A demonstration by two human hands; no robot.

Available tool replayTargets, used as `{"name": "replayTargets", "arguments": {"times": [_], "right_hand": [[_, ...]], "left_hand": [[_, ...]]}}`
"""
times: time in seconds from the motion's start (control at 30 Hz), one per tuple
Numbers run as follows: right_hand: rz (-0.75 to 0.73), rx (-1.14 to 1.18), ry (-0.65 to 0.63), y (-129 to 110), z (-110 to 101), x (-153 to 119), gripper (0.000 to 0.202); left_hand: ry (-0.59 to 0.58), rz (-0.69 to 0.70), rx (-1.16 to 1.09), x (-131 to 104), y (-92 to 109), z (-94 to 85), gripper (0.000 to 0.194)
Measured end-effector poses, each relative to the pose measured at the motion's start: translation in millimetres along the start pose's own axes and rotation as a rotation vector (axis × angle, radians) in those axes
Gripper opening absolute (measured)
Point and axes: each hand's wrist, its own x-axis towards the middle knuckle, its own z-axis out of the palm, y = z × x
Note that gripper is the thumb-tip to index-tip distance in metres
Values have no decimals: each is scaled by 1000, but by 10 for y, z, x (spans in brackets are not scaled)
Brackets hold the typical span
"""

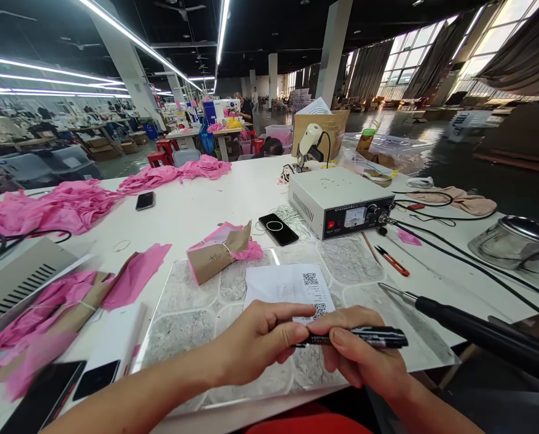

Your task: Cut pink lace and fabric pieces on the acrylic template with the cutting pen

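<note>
**Black marker held in both hands over the patterned board**

The black marker [364,337] lies level between the two hands at the near edge of the white table [233,193], above a clear board [188,313] with a grey stone pattern. The right hand [364,355] wraps its fingers around the barrel; the left hand [255,340] pinches the marker's left end between thumb and fingertips. White print runs along the barrel, too small to read. Just beyond the hands lies a paper slip [287,286] bearing two QR codes and fine print that cannot be read. Farther left sits a pink bundle wrapped in brown card [221,256] with a handwritten mark, unclear. A black phone [278,229] lies beside a white control box [339,202] with a meter.
</note>
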Motion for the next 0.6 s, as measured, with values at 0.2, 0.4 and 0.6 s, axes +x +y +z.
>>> {"name": "replayTargets", "arguments": {"times": [0.2, 0.4, 0.6], "right_hand": [[39, 21, 1, -18, 33, -86, 29], [4, -39, -33, -63, -11, -154, 26], [-129, -293, -156, -94, 54, -226, 27]], "left_hand": [[-29, 6, 35, -125, 55, 62, 53], [-197, -38, 246, -187, 233, -6, 39], [-342, -89, 563, -161, 315, 81, 31]]}}
